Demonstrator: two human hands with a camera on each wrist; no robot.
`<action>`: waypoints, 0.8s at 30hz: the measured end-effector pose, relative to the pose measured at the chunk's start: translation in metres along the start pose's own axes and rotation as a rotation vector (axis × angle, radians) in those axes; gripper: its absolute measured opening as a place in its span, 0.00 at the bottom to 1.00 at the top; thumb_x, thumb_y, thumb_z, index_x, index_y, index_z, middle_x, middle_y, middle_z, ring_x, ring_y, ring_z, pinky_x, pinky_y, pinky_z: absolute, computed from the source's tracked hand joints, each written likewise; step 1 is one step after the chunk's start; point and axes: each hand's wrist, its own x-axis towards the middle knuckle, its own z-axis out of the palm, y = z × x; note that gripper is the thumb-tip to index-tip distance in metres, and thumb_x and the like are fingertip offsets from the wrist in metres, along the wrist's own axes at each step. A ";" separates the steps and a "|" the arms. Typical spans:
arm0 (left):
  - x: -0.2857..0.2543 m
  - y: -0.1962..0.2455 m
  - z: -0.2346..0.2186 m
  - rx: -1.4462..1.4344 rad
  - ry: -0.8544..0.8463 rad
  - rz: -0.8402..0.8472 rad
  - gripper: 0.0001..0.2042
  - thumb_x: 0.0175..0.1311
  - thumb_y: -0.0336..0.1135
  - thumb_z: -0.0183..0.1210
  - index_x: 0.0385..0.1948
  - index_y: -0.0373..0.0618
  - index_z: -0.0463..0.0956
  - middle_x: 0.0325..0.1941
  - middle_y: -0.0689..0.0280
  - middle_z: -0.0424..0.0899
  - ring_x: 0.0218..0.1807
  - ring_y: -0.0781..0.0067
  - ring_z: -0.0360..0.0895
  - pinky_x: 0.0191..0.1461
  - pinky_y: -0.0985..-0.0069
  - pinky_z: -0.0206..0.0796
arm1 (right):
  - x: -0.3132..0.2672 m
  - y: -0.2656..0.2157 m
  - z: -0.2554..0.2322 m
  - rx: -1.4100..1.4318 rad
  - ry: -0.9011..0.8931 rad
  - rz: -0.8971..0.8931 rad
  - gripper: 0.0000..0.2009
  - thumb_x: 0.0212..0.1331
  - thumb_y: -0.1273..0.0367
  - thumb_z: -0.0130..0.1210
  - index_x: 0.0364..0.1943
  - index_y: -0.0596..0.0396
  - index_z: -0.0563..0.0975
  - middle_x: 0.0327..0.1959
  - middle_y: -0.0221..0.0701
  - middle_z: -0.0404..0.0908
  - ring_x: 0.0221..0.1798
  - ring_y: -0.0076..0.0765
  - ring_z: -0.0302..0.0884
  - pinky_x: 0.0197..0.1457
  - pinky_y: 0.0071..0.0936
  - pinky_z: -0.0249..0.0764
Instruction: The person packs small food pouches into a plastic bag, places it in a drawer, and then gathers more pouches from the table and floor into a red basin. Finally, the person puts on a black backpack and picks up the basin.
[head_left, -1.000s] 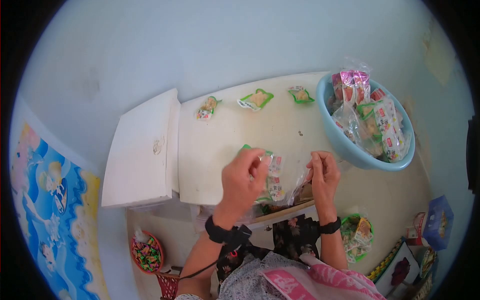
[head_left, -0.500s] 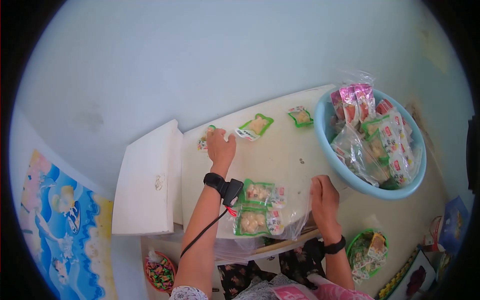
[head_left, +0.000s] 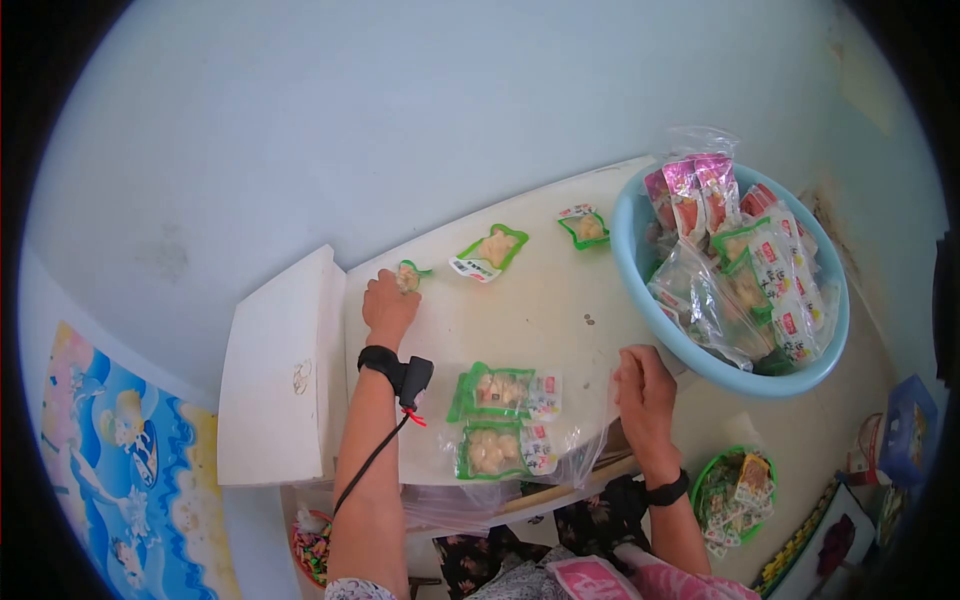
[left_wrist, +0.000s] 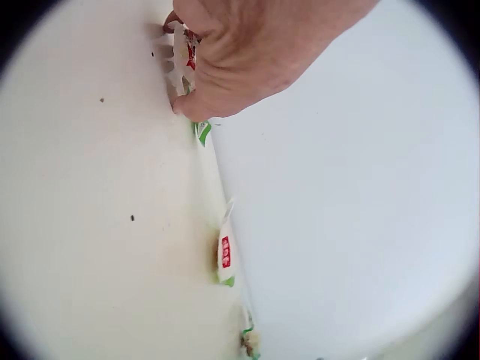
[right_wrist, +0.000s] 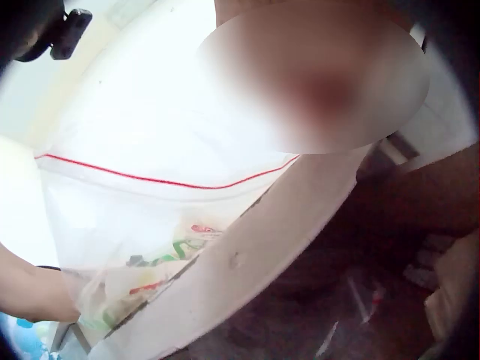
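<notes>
While the right hand (head_left: 648, 400) pinches the edge of a clear bag (right_wrist: 120, 214) at the near side of the table (head_left: 520, 310), the grip of the left hand (head_left: 388, 306) is closed around a small packet (head_left: 409, 275) by the far edge. From that packet the bag lies rightward and nearer; the packet's long axis is half hidden.

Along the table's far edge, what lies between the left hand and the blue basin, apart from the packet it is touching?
A green-edged packet, then a smaller packet nearer the blue basin, lying apart. The head view shows both.
</notes>
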 end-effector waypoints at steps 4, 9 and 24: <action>-0.013 -0.002 -0.005 -0.133 0.105 0.100 0.23 0.60 0.45 0.67 0.50 0.39 0.75 0.42 0.51 0.85 0.45 0.49 0.85 0.49 0.55 0.78 | -0.004 0.005 0.001 -0.061 0.039 -0.095 0.05 0.74 0.72 0.53 0.44 0.60 0.76 0.30 0.37 0.79 0.31 0.34 0.77 0.39 0.32 0.74; -0.059 0.015 -0.064 -1.404 -0.247 -0.180 0.20 0.68 0.42 0.58 0.53 0.35 0.72 0.44 0.48 0.85 0.45 0.48 0.86 0.49 0.57 0.81 | -0.006 0.008 0.000 0.025 0.037 -0.081 0.05 0.74 0.72 0.53 0.45 0.59 0.77 0.31 0.34 0.81 0.29 0.28 0.77 0.36 0.28 0.74; -0.340 0.090 -0.128 -2.134 -0.407 -0.049 0.23 0.76 0.30 0.51 0.71 0.38 0.65 0.72 0.59 0.74 0.73 0.62 0.71 0.75 0.58 0.62 | -0.112 -0.111 0.005 0.429 -0.177 -0.062 0.05 0.71 0.72 0.61 0.46 0.58 0.78 0.40 0.24 0.81 0.41 0.15 0.76 0.42 0.18 0.74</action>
